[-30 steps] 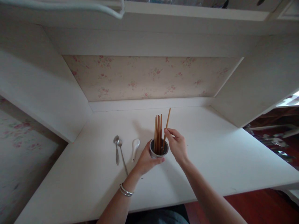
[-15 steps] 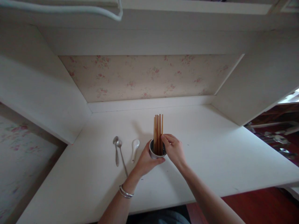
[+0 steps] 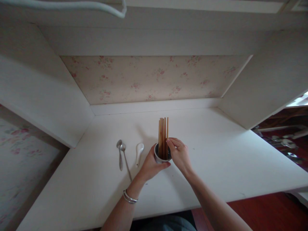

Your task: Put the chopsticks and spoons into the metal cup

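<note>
My left hand point(image 3: 151, 165) is wrapped round a round cup point(image 3: 160, 160) with a pale rim and dark inside. Several wooden chopsticks point(image 3: 162, 134) stand upright in the cup, some light and some darker brown. At the cup's right side, my right hand point(image 3: 178, 152) pinches a light chopstick point(image 3: 167, 126) at the right edge of the bunch. The lower ends of the chopsticks are hidden inside the cup.
Left of the cup, a white ceramic spoon point(image 3: 139, 154) lies on the white desk point(image 3: 211, 154). Two metal spoons point(image 3: 120, 157) lie further left, one long-handled and partly behind my left forearm. White panels point(image 3: 262, 80) rise at both sides, and a shelf overhangs the back.
The hands, cup and chopsticks stay almost in place. The light chopstick in my right hand stands very slightly further from the bunch. The view has shifted a little.
</note>
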`<state>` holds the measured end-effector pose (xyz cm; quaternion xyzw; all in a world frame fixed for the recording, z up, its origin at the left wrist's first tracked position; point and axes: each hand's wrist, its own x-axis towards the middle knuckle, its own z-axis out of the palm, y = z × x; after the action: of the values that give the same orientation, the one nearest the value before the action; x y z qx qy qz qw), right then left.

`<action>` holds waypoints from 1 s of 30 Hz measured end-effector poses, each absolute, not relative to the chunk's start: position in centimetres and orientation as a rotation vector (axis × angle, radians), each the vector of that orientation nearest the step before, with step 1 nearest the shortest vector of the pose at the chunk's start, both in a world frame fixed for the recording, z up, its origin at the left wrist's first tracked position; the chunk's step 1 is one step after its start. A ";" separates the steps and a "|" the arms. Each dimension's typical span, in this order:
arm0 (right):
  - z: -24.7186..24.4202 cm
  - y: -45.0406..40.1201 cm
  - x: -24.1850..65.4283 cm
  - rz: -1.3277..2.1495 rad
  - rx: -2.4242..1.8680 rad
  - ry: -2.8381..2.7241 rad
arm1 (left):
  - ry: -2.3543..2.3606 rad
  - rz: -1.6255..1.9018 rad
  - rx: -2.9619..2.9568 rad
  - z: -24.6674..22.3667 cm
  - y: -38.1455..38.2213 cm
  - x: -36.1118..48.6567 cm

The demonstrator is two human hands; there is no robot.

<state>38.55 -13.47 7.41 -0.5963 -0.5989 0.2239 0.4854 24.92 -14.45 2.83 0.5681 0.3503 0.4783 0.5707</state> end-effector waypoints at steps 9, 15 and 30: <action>6.9 -12.9 38.9 0.548 -1.520 -1.534 | 0.832 1.136 1.345 2.4 -14.4 24.9; 6.6 -13.3 39.0 0.626 -1.468 -1.544 | 0.847 1.128 1.329 2.5 -14.4 25.0; 1.4 -16.0 39.5 1.138 -1.125 -1.427 | 0.877 1.163 1.480 4.4 -15.3 25.5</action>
<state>39.47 -16.00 1.40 -0.4607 -0.5843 0.4663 0.4784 25.48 -15.27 4.41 0.6141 0.3640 0.4825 0.5075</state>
